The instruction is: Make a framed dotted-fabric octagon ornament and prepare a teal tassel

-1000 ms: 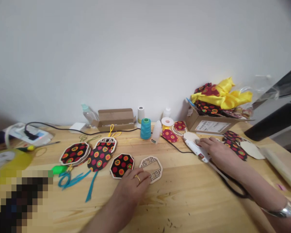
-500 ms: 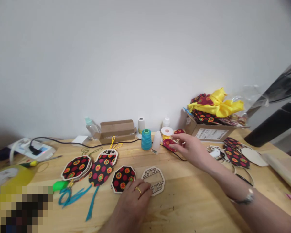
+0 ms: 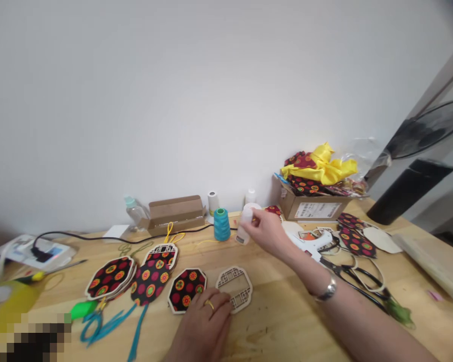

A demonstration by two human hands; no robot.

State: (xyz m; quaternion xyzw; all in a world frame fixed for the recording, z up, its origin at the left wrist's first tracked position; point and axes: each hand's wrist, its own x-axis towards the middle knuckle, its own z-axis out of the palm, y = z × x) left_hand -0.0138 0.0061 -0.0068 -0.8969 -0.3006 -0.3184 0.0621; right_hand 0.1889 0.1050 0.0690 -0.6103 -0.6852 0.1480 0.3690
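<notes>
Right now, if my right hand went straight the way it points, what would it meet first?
The translucent white plastic bottle at its fingertips; past that, probably the teal cone of thread, though depth is unclear.

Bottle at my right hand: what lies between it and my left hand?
In the head view, the cutout wooden frame lies next to the left hand; beyond it, bare tabletop reaches towards the bottle.

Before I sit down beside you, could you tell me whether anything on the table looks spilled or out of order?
Slightly: yellow cloth bulges above the rim of the cardboard box, which looks overfilled, and small dark specks mark the wood near the front. I see no obvious spill.
</notes>
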